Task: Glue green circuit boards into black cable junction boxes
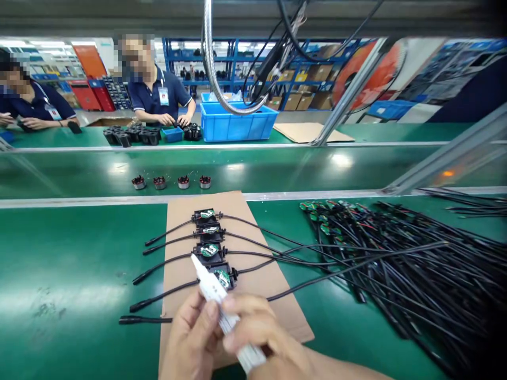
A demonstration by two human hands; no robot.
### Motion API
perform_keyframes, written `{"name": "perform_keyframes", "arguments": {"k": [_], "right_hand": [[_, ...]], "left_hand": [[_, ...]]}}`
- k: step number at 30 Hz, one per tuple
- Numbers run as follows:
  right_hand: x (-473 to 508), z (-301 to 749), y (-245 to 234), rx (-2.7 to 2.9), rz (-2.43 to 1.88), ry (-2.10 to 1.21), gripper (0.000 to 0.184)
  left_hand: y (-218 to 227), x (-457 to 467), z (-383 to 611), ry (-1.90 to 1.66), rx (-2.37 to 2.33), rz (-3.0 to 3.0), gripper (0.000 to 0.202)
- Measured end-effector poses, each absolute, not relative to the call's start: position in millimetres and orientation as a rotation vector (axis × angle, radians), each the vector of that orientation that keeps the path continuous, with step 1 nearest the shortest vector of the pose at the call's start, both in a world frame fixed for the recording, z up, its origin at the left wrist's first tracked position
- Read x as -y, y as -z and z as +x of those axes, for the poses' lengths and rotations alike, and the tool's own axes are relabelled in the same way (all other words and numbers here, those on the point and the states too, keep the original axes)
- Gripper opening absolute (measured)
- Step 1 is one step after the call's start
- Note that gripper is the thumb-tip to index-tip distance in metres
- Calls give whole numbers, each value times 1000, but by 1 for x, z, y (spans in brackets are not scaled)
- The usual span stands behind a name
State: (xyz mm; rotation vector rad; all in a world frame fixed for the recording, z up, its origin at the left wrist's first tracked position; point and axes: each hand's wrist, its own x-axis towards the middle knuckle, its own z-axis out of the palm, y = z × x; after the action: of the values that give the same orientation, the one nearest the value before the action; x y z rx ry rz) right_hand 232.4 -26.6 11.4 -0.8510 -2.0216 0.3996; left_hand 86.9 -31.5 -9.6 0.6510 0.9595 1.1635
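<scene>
My right hand [263,330] is wrapped around a white squeeze tube [216,290] with a tapered nozzle. Thumb and fingers of my left hand [194,335] close on the same tube nearer its nozzle. The tip points up and left, beside a column of small open black housings [208,252] on a cardboard sheet [277,311]. Each visible housing holds a green circuit board [223,278] with white material on it, and black cables leave both sides. Another cable [144,320] runs under my hands, which hide its middle.
A large heap of black cables [396,264] with green boards lies at right on the green table. Several small motor-like parts [183,182] stand on the belt beyond. Two people work across it, near a blue bin [240,122]. A metal conduit [214,68] hangs overhead.
</scene>
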Motion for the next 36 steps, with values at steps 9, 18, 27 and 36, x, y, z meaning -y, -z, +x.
{"name": "perform_keyframes", "arguments": {"k": [9, 18, 27, 36], "right_hand": [[-43, 250, -32, 2151, -1137, -88, 30], [-209, 347, -18, 1955, -2185, -62, 30], [-31, 295, 20, 2497, -1019, -477, 15], [15, 281, 36, 2416, -908, -207, 24]], "left_hand": [[-5, -6, 90, -1208, -955, 1057, 31], [26, 21, 10, -976, -1504, 2013, 17], [47, 25, 4, -558, -1427, 2257, 16], [20, 33, 3, -865, -1412, 2294, 11]]}}
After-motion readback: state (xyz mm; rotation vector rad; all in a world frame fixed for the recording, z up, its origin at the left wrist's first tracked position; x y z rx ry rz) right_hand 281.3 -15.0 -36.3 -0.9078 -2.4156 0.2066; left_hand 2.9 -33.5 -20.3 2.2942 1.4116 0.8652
